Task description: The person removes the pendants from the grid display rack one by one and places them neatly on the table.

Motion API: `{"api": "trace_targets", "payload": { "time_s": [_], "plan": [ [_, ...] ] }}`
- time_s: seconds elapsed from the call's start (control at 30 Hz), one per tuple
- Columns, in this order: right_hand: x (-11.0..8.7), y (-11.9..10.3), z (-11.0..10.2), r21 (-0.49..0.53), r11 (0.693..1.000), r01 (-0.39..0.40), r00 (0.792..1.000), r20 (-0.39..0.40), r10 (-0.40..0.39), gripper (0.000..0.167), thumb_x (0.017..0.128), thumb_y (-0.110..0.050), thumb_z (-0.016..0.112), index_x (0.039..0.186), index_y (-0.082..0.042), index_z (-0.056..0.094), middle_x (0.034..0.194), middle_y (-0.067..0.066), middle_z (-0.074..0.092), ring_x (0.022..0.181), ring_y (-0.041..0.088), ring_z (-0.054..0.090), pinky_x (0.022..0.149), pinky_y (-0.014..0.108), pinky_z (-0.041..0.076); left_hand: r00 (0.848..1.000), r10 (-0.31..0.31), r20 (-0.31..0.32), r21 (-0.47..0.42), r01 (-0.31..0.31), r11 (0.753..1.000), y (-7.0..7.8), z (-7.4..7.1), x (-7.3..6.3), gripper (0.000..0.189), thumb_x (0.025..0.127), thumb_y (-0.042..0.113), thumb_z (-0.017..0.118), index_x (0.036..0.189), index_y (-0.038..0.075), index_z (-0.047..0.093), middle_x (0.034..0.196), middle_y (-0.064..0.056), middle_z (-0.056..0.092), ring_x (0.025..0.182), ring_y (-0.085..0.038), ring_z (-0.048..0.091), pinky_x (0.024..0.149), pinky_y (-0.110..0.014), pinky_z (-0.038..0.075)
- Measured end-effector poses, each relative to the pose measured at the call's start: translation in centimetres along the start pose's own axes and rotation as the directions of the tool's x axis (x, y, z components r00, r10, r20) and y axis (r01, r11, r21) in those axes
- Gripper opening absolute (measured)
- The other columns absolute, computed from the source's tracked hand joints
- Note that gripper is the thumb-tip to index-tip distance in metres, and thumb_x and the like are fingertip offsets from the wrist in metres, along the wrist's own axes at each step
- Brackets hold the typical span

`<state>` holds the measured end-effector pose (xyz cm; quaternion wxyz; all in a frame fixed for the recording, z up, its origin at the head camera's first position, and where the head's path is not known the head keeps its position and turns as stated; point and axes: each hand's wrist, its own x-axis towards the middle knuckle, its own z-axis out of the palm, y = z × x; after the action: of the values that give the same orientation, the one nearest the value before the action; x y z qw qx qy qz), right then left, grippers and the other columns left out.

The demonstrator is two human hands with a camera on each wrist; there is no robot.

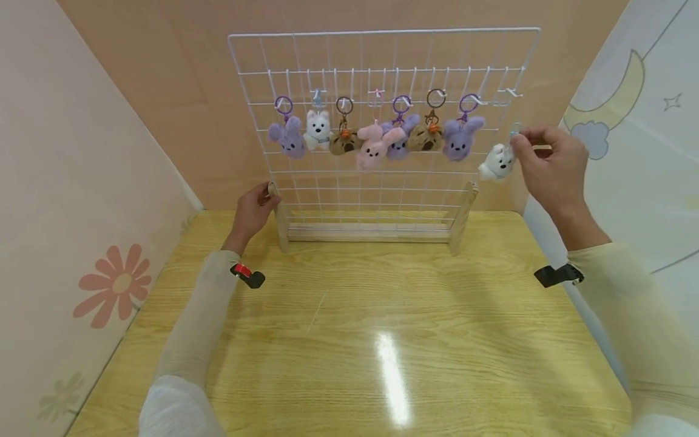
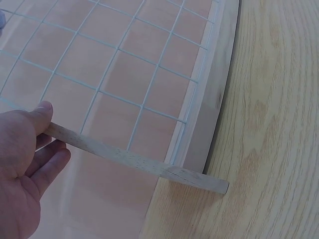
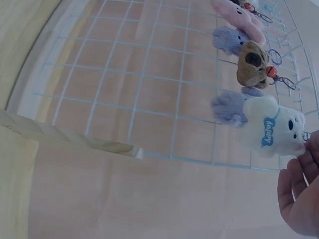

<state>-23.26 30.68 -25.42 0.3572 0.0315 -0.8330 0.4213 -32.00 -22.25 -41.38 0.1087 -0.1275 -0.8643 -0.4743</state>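
Note:
My right hand (image 1: 557, 167) pinches the light-blue ring at the top of a white plush dog keychain (image 1: 498, 162). The dog dangles at the right end of a white wire grid rack (image 1: 382, 172), a little below a bare hook (image 1: 510, 93). In the right wrist view, the plush dog (image 3: 271, 112) shows a blue tag, and part of my right hand (image 3: 304, 196) lies beyond the frame edge. On the other side, my left hand (image 1: 253, 212) grips the upper end of the rack's left wooden post (image 2: 114, 154) between thumb and fingers.
Several plush keychains hang in a row on the rack's hooks, among them a purple bunny (image 1: 461, 138), a pink bunny (image 1: 375, 145) and a brown dog (image 1: 345, 142). The rack stands at the back of a wooden table (image 1: 306, 340), between patterned side walls.

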Motion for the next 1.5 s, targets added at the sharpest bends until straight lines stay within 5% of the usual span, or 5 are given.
{"api": "trace_targets", "payload": {
  "time_s": [0.27, 0.67, 1.23, 1.5],
  "plan": [
    [-2.6, 0.9, 0.3, 0.001, 1.000, 0.027, 0.998, 0.056, -0.027, 0.030, 0.097, -0.027, 0.071, 0.099, 0.002, 0.076, 0.090, -0.029, 0.065, 0.080, -0.010, 0.063, 0.071, 0.005, 0.049, 1.000, 0.000, -0.003, -0.015, 0.000, 1.000, -0.2, 0.0, -0.2, 0.053, 0.104, 0.018, 0.063, 0.150, -0.002, 0.048, 0.143, -0.025, 0.057, 0.127, -0.041, 0.060, 0.103, -0.052, 0.053],
    [-5.6, 2.8, 1.3, 0.041, 0.999, 0.019, 0.993, 0.118, -0.023, 0.024, 0.098, -0.016, 0.070, 0.101, 0.008, 0.073, 0.093, -0.031, 0.064, 0.079, -0.012, 0.064, 0.069, 0.004, 0.048, 1.000, -0.016, 0.004, -0.029, 0.016, 0.999, -0.2, 0.0, -0.3, 0.055, 0.104, 0.020, 0.062, 0.153, 0.000, 0.045, 0.148, -0.023, 0.054, 0.132, -0.040, 0.057, 0.105, -0.051, 0.052],
    [-10.3, 5.3, 1.3, 0.037, 0.999, -0.028, 0.976, 0.218, 0.019, 0.023, 0.102, -0.017, 0.066, 0.104, 0.005, 0.071, 0.095, -0.031, 0.065, 0.088, -0.012, 0.063, 0.076, 0.004, 0.048, 0.999, -0.033, 0.017, -0.049, 0.034, 0.998, -0.2, 0.1, -0.4, 0.058, 0.104, 0.026, 0.062, 0.155, 0.006, 0.044, 0.149, -0.022, 0.053, 0.132, -0.039, 0.057, 0.104, -0.051, 0.052],
    [-11.9, 7.3, 1.4, 0.033, 0.999, -0.028, 0.960, 0.279, 0.018, 0.020, 0.103, -0.013, 0.063, 0.109, 0.005, 0.069, 0.095, -0.028, 0.066, 0.090, -0.014, 0.063, 0.070, 0.004, 0.048, 1.000, -0.023, 0.007, -0.035, 0.023, 0.999, -0.5, 0.0, -0.1, 0.057, 0.104, 0.027, 0.063, 0.154, 0.005, 0.045, 0.149, -0.021, 0.053, 0.129, -0.039, 0.059, 0.103, -0.051, 0.053]
  ]
}}
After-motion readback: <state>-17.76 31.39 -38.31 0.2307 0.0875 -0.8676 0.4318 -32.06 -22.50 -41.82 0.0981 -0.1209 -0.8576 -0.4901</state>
